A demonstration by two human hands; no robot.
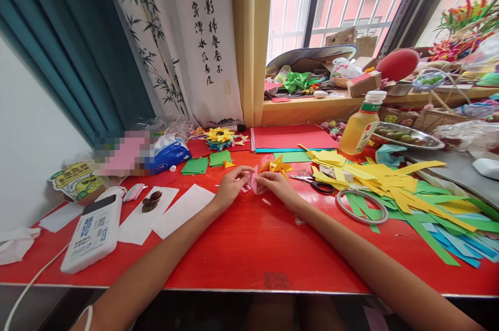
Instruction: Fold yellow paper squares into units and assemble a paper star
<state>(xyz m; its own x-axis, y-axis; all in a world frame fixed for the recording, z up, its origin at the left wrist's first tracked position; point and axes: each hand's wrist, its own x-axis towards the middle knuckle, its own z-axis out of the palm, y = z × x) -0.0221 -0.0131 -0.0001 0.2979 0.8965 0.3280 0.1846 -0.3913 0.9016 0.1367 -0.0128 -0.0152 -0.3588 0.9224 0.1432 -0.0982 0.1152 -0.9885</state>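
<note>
Between my two hands a small folded piece of pink paper (254,181) stands over the middle of the red table. My left hand (236,183) pinches it from the left, and my right hand (275,185) pinches its right side. The fingertips hide part of the paper. Just behind my right hand lies a folded yellow-orange paper star (278,166). Green paper squares (195,165) and a stack of folded yellow stars (220,138) are farther back on the left. Scissors with black handles (322,186) rest to the right of my right hand.
A roll of tape (362,206) lies by yellow paper strips (390,180) with green and blue ones on the right. Behind them stands a bottle of yellow liquid (360,126). Red sheets (294,136) lie at the back. White papers (183,212) and a white box-like device (93,232) occupy the left.
</note>
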